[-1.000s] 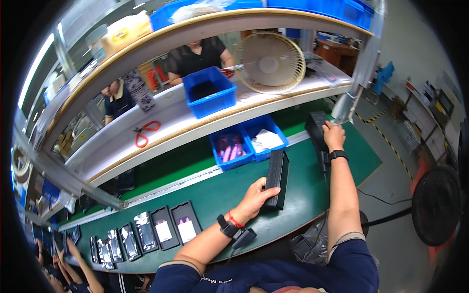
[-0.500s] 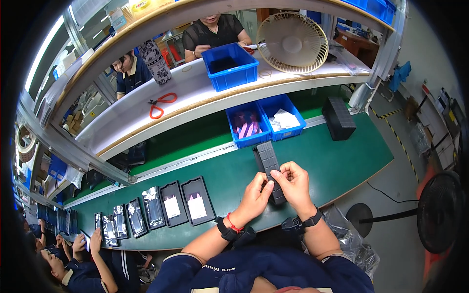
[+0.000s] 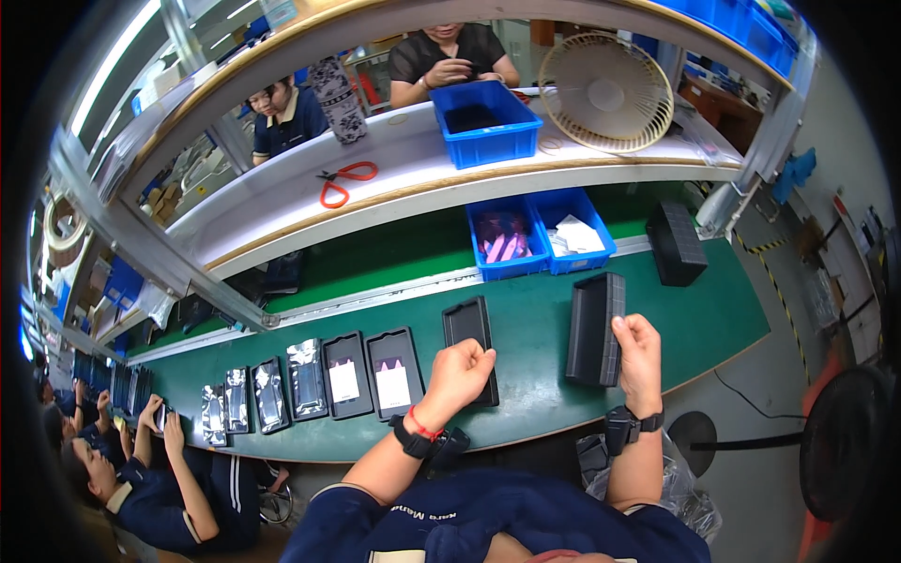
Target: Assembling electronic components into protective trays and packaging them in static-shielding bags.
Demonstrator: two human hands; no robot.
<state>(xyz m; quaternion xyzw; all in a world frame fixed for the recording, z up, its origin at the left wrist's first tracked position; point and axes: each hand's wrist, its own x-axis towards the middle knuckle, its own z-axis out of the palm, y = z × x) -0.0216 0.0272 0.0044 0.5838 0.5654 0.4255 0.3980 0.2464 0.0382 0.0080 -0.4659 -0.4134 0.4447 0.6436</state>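
Note:
A single shallow black plastic tray (image 3: 466, 322) is in my left hand (image 3: 457, 380), whose closed fingers are at its near part and cover some of it. Whether that tray touches the table, I cannot tell. Farther right, my right hand (image 3: 640, 361) grips the right side of a stack of black trays (image 3: 588, 328), tilted so the hollow of its outermost tray shows. Left of my left hand lie two more black trays (image 3: 382, 335), each with a white card (image 3: 391, 387) and pink pieces in it.
Several shiny wrapped packs (image 3: 307, 380) continue the row leftward on the green table (image 3: 526, 413). Behind are two blue bins (image 3: 511, 270) and another black tray stack (image 3: 678, 246). The shelf above holds red-handled scissors (image 3: 347, 178), a blue bin (image 3: 488, 145) and a fan (image 3: 607, 94). Co-workers sit left and opposite.
Both hands were together on the black tray stack. Now they are apart: one tray is separated in my left hand, and my right hand has carried the stack rightward. The view has shifted slightly.

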